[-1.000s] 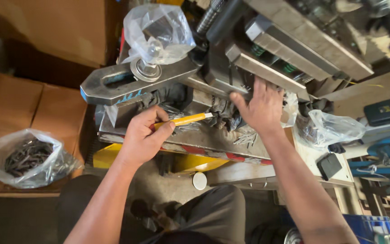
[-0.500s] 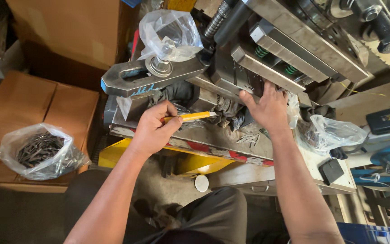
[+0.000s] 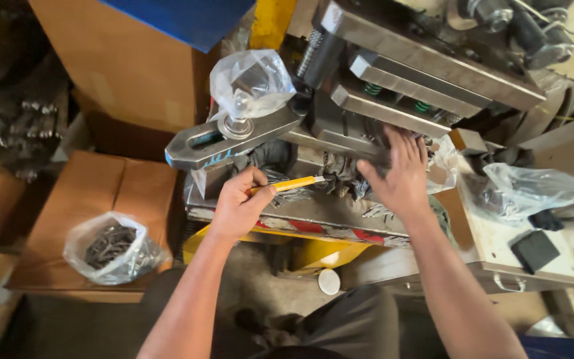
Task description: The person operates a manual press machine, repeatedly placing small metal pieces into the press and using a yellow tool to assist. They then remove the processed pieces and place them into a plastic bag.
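The left hand [image 3: 237, 207] is closed around a yellow tool [image 3: 293, 184], which looks like a small knife or marker, though the view is too poor to be sure. The tool's long axis lies almost level, and its tip points to the right, toward the dark cloth [image 3: 340, 174] that sits on the grey steel machine [image 3: 340, 199]. The right hand [image 3: 400, 176] is open, its fingers spread flat on the machine just right of that cloth, so the cloth lies between the two hands. The tool's tip is just beside the cloth, and the left hand is the nearer one to the tool. Left of the machine, a clear plastic bag of dark metal parts [image 3: 111, 249] rests on a cardboard box [image 3: 94, 193].
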